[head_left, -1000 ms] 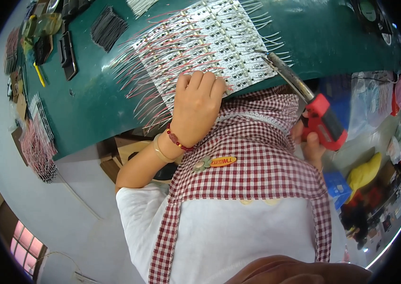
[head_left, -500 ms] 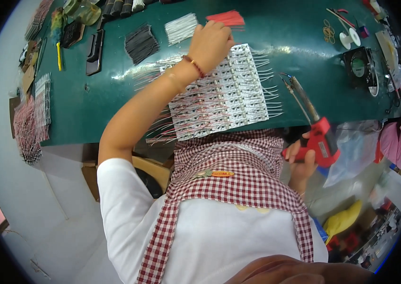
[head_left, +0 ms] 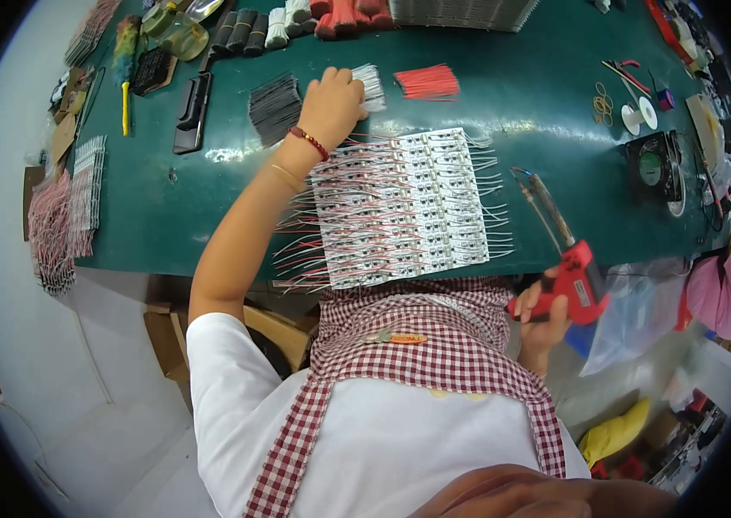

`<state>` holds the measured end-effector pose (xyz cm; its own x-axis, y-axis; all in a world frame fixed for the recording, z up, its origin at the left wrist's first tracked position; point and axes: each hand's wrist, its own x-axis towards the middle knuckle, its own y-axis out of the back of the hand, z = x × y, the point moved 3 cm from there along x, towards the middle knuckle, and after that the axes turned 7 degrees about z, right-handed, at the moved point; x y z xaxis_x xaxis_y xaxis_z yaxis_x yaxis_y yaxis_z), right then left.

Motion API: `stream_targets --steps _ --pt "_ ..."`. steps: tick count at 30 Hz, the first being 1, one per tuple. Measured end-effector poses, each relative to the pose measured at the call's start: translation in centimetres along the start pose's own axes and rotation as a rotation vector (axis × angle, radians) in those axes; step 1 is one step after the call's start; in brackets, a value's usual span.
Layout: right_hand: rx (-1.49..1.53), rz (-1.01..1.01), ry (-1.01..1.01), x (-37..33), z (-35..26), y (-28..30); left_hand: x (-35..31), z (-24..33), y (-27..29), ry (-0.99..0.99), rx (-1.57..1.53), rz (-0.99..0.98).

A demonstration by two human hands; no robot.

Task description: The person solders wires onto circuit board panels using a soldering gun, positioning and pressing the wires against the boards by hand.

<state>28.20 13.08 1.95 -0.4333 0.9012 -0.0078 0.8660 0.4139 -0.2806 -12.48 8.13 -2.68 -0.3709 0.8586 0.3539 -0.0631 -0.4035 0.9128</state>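
Circuit panel (head_left: 447,198) white, wire-fringed; right grip (head_left: 543,330) wraps red soldering gun (head_left: 576,281); left grip (head_left: 329,105) closure unclear.

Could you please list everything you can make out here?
table: one, green, upper view
circuit-board panel: one, white, near edge
wire piles: three, black/white/red, beyond panel
wire bundles: several, black/white/red, far side
wired strips: many, red-white, left edge
duster: one, multicoloured, upper left
case: one, black, right of duster
spool: one, white, upper right
device: one, black, below spool
soldering gun: one, red, right of panel
plastic bag: one, clear, right, below table
soft item: one, yellow, lower right
cardboard: uncounted, brown, below table
small clutter: uncounted, mixed, right edge
apron: one, red-white checked, worn
left hand: one, bare, at white pile
right hand: one, bare, around gun handle
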Motion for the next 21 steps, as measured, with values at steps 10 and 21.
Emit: stream_targets --steps 10,21 --pt "-0.041 0.009 0.015 0.1 -0.1 -1.4 -0.8 0.8 -0.2 -0.133 0.209 0.181" --pt "0.023 0.048 0.053 0.4 -0.9 -1.8 -0.2 1.1 2.8 0.069 -0.316 0.397"
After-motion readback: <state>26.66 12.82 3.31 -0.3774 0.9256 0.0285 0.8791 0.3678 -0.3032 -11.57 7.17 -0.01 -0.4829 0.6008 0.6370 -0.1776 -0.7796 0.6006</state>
